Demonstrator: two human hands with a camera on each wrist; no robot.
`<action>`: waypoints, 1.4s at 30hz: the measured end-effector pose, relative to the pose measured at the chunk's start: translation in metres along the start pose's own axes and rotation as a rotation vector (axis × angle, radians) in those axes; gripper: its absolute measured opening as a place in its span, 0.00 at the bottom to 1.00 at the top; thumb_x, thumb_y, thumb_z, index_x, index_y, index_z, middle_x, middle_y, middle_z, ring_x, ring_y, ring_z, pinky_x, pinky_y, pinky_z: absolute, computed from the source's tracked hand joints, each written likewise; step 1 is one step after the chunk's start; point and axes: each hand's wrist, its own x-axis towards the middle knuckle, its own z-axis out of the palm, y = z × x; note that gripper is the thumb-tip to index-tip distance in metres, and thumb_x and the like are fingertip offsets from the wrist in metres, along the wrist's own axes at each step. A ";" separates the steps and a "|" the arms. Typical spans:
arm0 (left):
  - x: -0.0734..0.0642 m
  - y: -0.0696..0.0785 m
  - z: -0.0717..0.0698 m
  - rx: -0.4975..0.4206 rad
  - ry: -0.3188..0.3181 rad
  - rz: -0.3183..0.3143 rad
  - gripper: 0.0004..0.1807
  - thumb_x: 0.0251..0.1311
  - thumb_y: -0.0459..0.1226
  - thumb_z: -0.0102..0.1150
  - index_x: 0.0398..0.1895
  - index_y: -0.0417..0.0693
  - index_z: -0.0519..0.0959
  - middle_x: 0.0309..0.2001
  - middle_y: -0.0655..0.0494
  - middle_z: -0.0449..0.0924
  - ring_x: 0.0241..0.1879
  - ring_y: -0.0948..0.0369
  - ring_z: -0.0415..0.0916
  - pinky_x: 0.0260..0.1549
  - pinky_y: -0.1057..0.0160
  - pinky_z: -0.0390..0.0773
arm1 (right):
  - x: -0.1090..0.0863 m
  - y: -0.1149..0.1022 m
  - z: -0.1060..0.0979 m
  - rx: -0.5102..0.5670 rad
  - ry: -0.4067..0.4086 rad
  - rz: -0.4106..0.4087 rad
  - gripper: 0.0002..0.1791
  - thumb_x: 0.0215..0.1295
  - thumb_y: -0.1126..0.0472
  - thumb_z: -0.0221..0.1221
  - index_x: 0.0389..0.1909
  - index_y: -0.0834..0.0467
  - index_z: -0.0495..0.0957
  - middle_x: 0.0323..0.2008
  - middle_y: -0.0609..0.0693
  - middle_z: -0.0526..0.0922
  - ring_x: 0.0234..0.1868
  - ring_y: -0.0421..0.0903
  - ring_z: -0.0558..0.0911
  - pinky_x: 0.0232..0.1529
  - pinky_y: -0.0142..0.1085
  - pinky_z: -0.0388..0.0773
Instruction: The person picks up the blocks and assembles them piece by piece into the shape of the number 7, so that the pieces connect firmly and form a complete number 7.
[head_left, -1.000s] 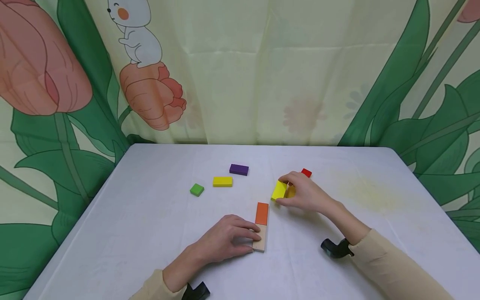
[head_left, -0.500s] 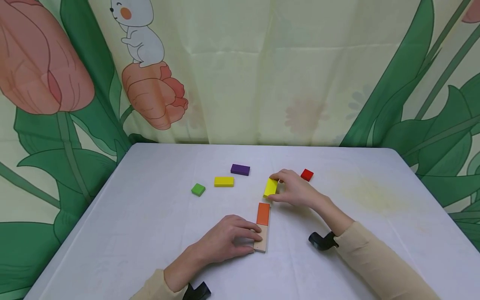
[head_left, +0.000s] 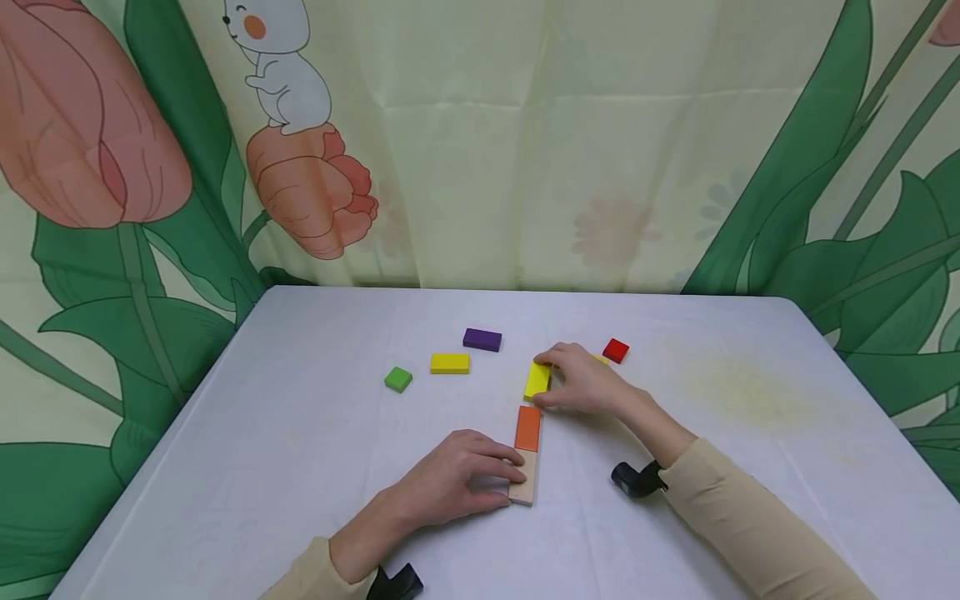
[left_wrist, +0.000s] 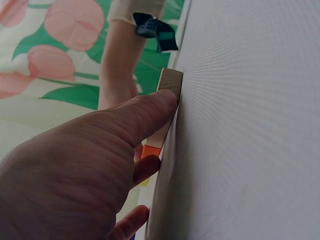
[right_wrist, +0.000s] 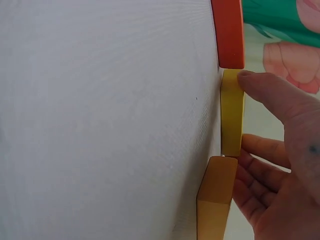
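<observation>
Head view: your right hand hides most of the amber block, your left fingers part of the wooden block. Right wrist view: orange block cropped at top.

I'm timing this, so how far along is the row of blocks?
Looks done: the plain wooden block and orange block lie end to end, the left hand touching the plain one. In hand: the right hand pinches a yellow block near the orange one's far end. Possibly remaining: the green block, purple block, red block, second yellow block and amber block, outside the row, though some may not belong.
</observation>
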 end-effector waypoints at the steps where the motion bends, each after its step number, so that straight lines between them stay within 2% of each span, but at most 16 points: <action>1: 0.000 0.000 0.000 -0.001 0.000 -0.001 0.15 0.60 0.43 0.72 0.51 0.58 0.88 0.55 0.69 0.81 0.57 0.68 0.74 0.60 0.58 0.70 | 0.000 0.000 0.000 0.003 -0.003 -0.003 0.35 0.57 0.48 0.72 0.62 0.61 0.78 0.58 0.59 0.77 0.58 0.56 0.74 0.58 0.49 0.75; 11: 0.000 0.000 0.001 0.009 0.018 0.021 0.14 0.59 0.42 0.73 0.49 0.58 0.88 0.54 0.69 0.82 0.56 0.69 0.75 0.59 0.59 0.70 | 0.002 0.004 -0.004 0.074 0.012 0.021 0.30 0.63 0.50 0.69 0.61 0.63 0.78 0.53 0.57 0.79 0.54 0.54 0.76 0.55 0.48 0.77; 25: 0.001 0.000 0.000 0.013 0.018 0.023 0.14 0.59 0.42 0.73 0.49 0.58 0.88 0.54 0.69 0.82 0.56 0.69 0.75 0.60 0.59 0.70 | 0.005 0.007 -0.001 0.108 0.012 0.041 0.23 0.65 0.55 0.69 0.56 0.63 0.81 0.48 0.54 0.80 0.48 0.52 0.75 0.54 0.46 0.75; 42: 0.001 0.002 -0.001 -0.010 -0.024 -0.040 0.15 0.60 0.43 0.72 0.51 0.58 0.87 0.56 0.70 0.81 0.57 0.69 0.74 0.61 0.57 0.69 | 0.001 0.003 0.001 0.093 0.016 -0.025 0.22 0.64 0.55 0.69 0.54 0.63 0.81 0.46 0.52 0.81 0.46 0.51 0.76 0.53 0.46 0.75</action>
